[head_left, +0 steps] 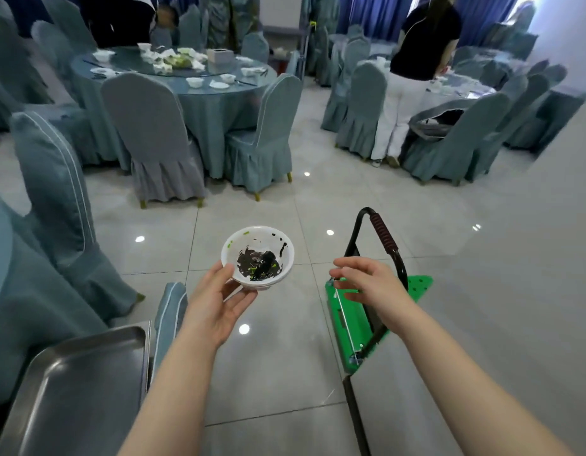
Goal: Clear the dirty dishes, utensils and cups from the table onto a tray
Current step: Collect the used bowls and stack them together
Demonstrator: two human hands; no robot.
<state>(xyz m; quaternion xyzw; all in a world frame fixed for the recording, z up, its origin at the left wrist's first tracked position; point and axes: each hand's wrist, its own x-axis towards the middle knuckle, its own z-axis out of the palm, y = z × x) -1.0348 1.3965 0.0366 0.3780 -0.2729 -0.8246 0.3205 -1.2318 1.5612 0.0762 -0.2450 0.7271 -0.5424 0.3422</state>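
Presently, line by line, from the hands outward:

Left hand [219, 302]: palm up, fingers curled under the base of a white bowl and thumb against its near rim, holding it above the floor.
White bowl [257, 256]: upright, smeared inside with dark sauce and a few green flecks; it appears to sit on top of one or more nested bowls, though the stack is hard to count.
Right hand [367, 281]: held out in the air, fingers loosely bent and parted, gripping nothing; it hangs over the green cart.
Green cart [347, 327]: a flat green platform on the tiled floor, with a black handle [383, 235] wrapped in a dark red grip rising from it.
Metal tray [77, 390]: a bare steel tray at the lower left, well apart from the bowl.
Round table [173, 77]: farther back, draped in blue-grey cloth, covered chairs [153, 136] around it, carrying white bowls, plates and crumpled napkins.
People: two stand at the far tables.
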